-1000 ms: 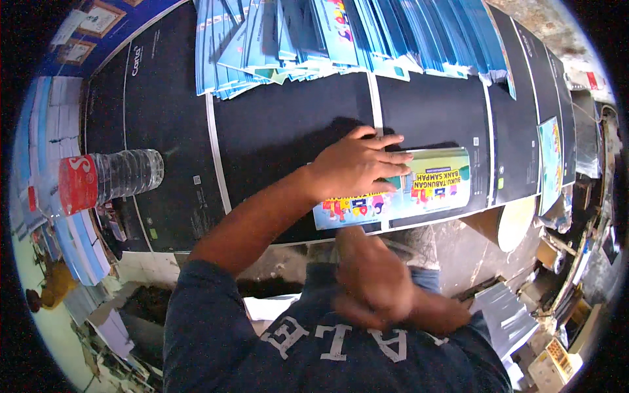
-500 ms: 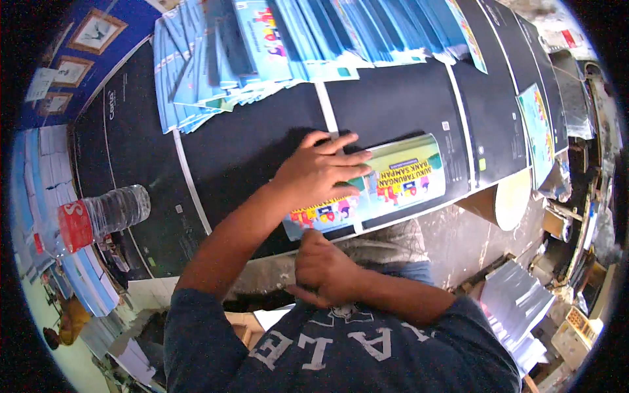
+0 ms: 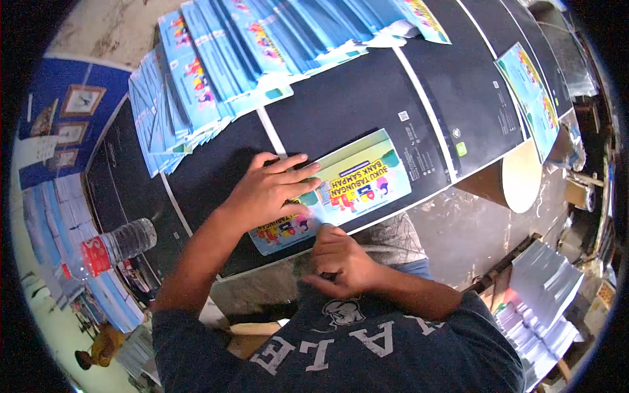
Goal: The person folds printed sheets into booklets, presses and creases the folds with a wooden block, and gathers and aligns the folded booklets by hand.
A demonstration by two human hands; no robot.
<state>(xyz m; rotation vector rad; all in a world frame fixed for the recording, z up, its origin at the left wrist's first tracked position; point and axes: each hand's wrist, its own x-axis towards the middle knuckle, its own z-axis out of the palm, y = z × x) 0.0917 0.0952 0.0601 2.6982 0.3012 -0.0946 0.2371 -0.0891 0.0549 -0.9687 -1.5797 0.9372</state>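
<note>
A colourful light blue and green booklet (image 3: 363, 183) lies opened out, cover up, near the front edge of the black-covered table (image 3: 341, 98). My left hand (image 3: 268, 190) rests on its left part, with the fingers spread and pointing right across the middle. At the booklet's near edge, close to the middle fold, my right hand (image 3: 341, 262) is curled closed, knuckles touching or almost touching the cover. Whatever its fingers may hold is hidden.
Many matching booklets (image 3: 262, 46) lie overlapped along the table's far side. A few more booklets (image 3: 531, 98) sit at the right end. A plastic water bottle (image 3: 124, 242) is at the left. A cardboard tube (image 3: 517, 177) and paper stacks (image 3: 537, 295) are at the right.
My right hand has slid right along the booklet's near edge, toward the fold. The left hand stays spread on the cover. The whole view has turned and shifted somewhat.
</note>
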